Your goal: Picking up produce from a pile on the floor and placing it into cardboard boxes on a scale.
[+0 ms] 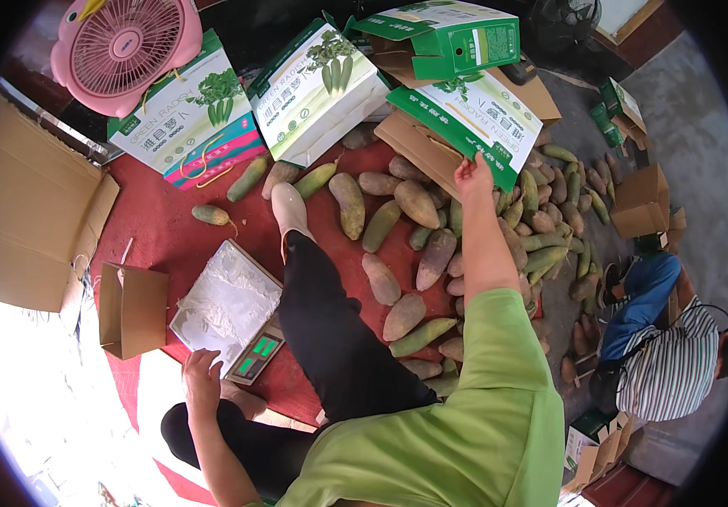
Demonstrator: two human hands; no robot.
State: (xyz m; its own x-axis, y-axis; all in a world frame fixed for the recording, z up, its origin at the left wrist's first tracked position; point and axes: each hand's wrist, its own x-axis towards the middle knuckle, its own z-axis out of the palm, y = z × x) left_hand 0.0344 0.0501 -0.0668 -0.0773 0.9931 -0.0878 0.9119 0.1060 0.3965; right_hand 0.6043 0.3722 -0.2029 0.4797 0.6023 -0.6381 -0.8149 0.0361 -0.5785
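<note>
My right hand (474, 176) reaches far forward and pinches the edge of a green and white carton (484, 118), tilted with its brown cardboard flaps toward me. Below and around the carton lie many soil-covered green radishes (416, 203), some at its open side. My left hand (202, 380) hangs beside the near left corner of a digital scale (230, 308), fingers loosely bent and apart, with nothing in them. The scale's plate is covered in white plastic, and its green display is lit.
Green and white cartons (317, 97) stand at the back beside a pink fan (127, 42). A small brown box (133, 310) sits left of the scale. Radishes are heaped to the right on a red mat (161, 203). Another person in a striped shirt (668, 372) crouches at right.
</note>
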